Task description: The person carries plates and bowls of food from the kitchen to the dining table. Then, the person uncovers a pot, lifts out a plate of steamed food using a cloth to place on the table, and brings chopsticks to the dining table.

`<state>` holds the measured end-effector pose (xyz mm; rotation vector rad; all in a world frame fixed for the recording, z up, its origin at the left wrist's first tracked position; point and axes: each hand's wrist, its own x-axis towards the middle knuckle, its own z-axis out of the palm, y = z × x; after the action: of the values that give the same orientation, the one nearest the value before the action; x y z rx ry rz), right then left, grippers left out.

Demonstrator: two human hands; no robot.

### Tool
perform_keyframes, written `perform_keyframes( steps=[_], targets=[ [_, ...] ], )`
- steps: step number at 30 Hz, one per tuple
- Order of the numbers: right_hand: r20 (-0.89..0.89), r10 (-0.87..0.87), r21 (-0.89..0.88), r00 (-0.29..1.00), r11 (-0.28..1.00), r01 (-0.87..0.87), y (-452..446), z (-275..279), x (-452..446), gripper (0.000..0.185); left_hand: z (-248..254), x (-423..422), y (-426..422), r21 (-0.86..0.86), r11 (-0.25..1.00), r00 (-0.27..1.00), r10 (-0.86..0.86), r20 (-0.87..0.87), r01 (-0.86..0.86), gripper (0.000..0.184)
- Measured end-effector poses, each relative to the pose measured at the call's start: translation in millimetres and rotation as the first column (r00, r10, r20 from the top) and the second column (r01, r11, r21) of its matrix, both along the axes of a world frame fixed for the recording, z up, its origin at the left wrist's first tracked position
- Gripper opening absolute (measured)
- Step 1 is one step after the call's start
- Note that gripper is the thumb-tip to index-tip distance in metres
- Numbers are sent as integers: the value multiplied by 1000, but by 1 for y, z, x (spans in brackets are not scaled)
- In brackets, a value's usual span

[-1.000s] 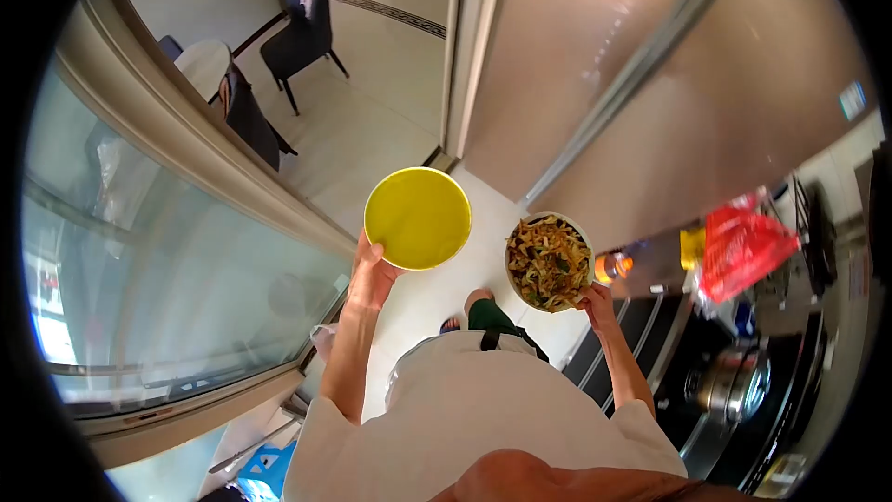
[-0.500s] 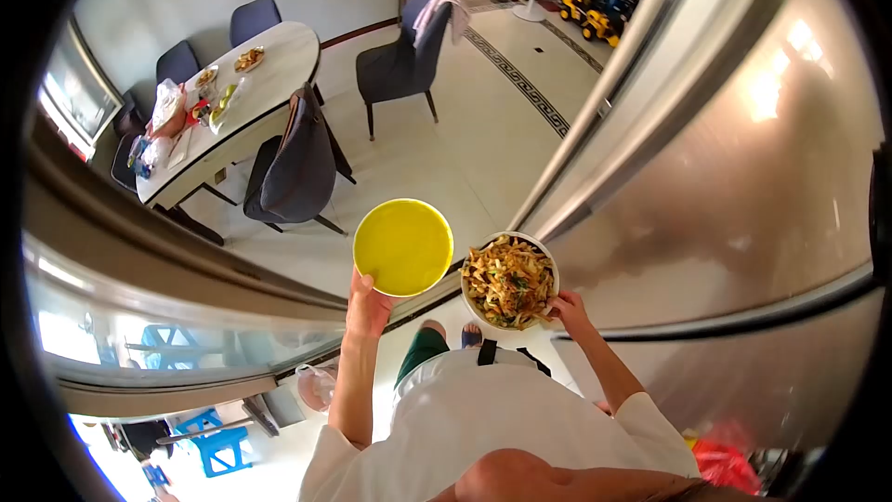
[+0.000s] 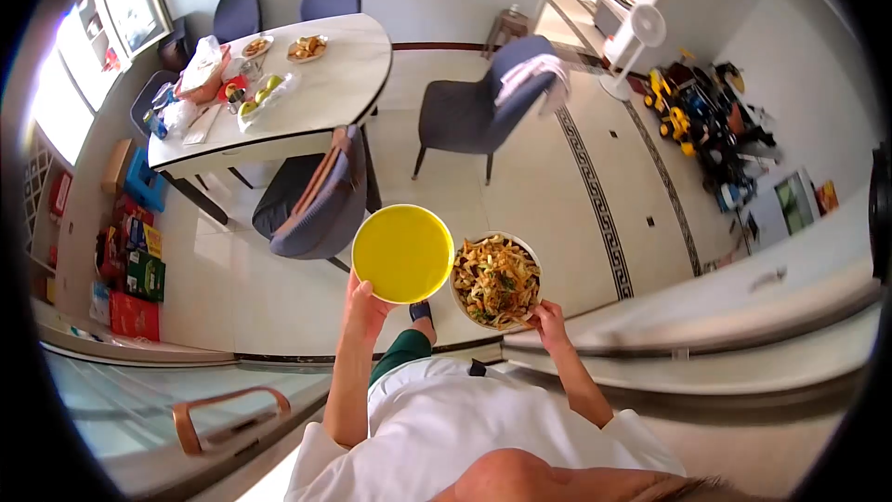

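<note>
My left hand [image 3: 369,302] grips the near rim of a round, white-edged bowl [image 3: 402,253], thumb on top. Its inside is plain bright yellow; I cannot tell whether that is soup or the bowl's own colour. On the right, my right hand [image 3: 547,323] holds the lower right rim of a white bowl [image 3: 474,318]. Heaped in this one is shredded, stir-fried-looking food [image 3: 498,281], brown with bits of green. The two bowls are held side by side in front of me, their rims very close or touching.
Ahead left stands a dining table [image 3: 344,70] with plated food, fruit and bags. One chair [image 3: 321,195] is at its near side; another chair [image 3: 460,116] with a pink cloth stands right of it. Sliding doors [image 3: 232,409] flank me. Toy vehicles [image 3: 674,112] and a fan [image 3: 646,28] are farther right.
I have stepped forward through the sliding doorway, and my view has turned right. The table and chairs are nearer. Both bowls stay in my hands, now closer together.
</note>
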<state>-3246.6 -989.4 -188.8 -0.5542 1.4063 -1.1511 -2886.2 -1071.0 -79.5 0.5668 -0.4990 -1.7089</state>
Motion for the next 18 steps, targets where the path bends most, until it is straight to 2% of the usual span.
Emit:
perform_keyframes(
  steps=[2,8,18],
  targets=[
    [5,-7,21,1000,1000,7,-55,-6,-9,12,5,-2,-39,0,999,999,36,16,-36,69],
    [-24,62,-8,998,998,-62,-221,47,18,15,9,26,-160,-5,997,994,83,64,-83,68],
    [-33,337,-48,941,940,-338,-504,-20,51,18,-20,69,-324,-3,954,954,298,21,-298,66]
  ],
)
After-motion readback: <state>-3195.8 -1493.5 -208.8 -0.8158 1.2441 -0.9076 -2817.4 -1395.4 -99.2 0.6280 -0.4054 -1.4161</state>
